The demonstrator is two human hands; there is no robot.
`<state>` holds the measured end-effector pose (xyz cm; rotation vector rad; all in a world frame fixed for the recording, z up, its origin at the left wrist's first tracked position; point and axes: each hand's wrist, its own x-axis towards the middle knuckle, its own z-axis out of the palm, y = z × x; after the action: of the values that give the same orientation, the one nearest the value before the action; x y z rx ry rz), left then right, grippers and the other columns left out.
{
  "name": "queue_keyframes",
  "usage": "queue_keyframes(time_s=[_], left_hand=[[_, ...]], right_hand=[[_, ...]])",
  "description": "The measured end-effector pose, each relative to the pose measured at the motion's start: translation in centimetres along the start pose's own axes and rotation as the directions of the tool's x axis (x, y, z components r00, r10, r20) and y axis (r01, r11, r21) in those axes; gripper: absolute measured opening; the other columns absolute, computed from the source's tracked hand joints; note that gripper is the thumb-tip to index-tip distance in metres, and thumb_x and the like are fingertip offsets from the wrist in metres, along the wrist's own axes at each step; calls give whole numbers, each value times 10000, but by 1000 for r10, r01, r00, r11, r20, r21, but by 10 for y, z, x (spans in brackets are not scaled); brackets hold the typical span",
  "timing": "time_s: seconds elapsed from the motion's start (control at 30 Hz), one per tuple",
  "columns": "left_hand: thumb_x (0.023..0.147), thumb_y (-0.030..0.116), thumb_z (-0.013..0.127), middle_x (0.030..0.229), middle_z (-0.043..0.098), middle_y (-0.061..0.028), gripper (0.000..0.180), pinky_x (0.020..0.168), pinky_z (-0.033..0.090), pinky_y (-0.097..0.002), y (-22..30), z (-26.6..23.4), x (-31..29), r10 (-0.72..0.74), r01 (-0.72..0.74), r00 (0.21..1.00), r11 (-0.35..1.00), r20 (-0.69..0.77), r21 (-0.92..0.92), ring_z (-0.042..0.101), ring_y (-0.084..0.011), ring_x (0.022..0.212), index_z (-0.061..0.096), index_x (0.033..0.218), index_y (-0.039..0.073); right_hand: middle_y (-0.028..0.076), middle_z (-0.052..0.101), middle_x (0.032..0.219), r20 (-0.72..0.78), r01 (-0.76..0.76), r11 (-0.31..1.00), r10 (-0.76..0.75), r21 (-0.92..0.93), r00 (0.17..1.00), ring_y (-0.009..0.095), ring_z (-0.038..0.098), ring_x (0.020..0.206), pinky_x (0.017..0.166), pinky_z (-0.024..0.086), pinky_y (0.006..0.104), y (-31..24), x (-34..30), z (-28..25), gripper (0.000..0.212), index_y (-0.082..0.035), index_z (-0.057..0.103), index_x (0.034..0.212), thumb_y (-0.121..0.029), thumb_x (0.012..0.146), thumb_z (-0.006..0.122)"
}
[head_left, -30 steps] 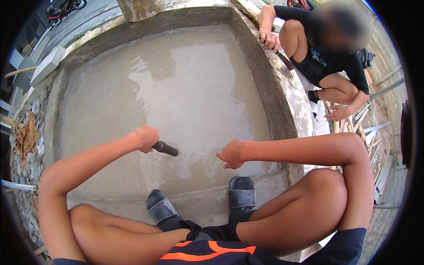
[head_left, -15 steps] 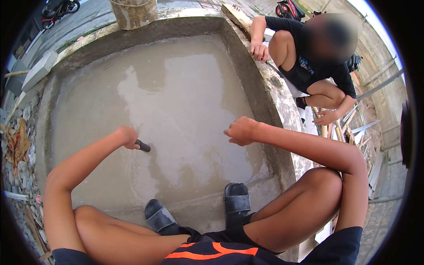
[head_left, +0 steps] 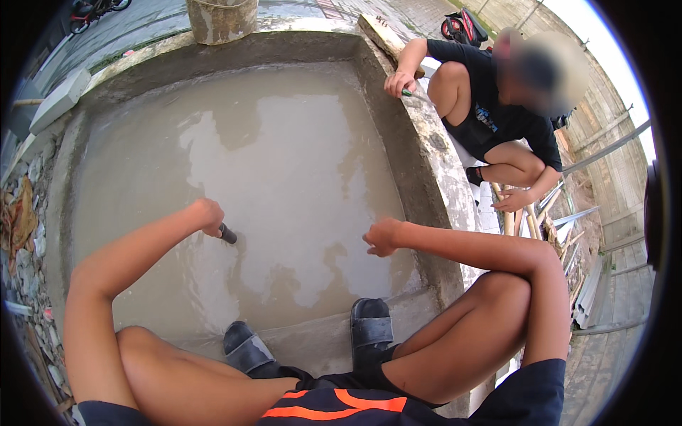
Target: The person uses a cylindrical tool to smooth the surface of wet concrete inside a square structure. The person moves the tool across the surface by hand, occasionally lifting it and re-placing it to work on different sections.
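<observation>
My left hand [head_left: 207, 216] is closed round a dark, rod-like handle [head_left: 228, 234]. The handle slants down to the grey, watery surface [head_left: 163, 163] in a shallow concrete basin; whatever lies at its lower end is hidden in the murky liquid. Over the right part of the basin hangs my right hand [head_left: 383, 237], its fingers loosely bent and a little apart, with nothing visible in them. Both forearms rest across my bent knees. My feet, in dark sandals [head_left: 372, 330], stand at the basin's near edge.
Another person [head_left: 490, 106] squats beyond the right wall [head_left: 455, 184], one hand on it holding a tool with a green handle. A stained bucket [head_left: 222, 21] and a wooden block [head_left: 381, 34] sit on the far rim. Rubble [head_left: 32, 206] lies at left, bamboo poles at right.
My right hand has dropped lower over the liquid, and its fingers have loosened slightly. My left hand stays on the handle. The other person's hand has slid farther along the wall.
</observation>
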<state>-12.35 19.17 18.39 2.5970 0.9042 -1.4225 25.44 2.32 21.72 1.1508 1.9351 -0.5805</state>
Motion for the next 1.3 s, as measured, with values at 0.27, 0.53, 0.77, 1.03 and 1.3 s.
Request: queue_keyframes(time_s=[0.27,0.53,0.77,1.03,1.3], left_hand=[[758,378,629,847,692,-118,337,714,533,-383,-3,28,-1,50,-49,998,998,31,-46,659,-282,814,713,871,72],[746,260,618,892,682,-136,292,699,529,-385,7,26,-3,49,-43,998,992,49,-116,653,-289,821,697,881,14],[737,299,642,877,673,-146,309,709,530,-392,6,8,-2,86,-99,991,988,-106,-121,650,-297,811,687,872,25],[734,256,670,775,631,-163,312,665,500,-436,15,-10,-14,255,-311,900,944,-352,-112,619,-340,782,569,879,0],[622,173,713,615,570,-136,320,537,451,-433,40,-3,-30,447,-497,759,867,-473,22,567,-347,599,526,818,4]], right_hand=[[185,660,859,39,138,980,-145,144,989,370,629,859,745,497,451,-22,9,3,402,-37,655,860,-415,881,518],[183,654,891,10,20,989,-22,144,1000,371,621,881,769,495,460,-6,-2,-7,340,-71,636,943,-393,866,556],[204,619,1003,103,28,967,-55,253,993,397,570,976,858,457,491,-16,-9,-11,379,-60,597,926,-423,889,496],[193,638,990,53,8,967,-22,256,998,370,599,959,837,483,469,-18,-2,-11,324,-72,629,949,-364,813,598],[205,647,985,20,39,974,-44,225,999,371,613,950,837,488,467,-15,3,-7,375,-47,654,944,-392,823,571]])
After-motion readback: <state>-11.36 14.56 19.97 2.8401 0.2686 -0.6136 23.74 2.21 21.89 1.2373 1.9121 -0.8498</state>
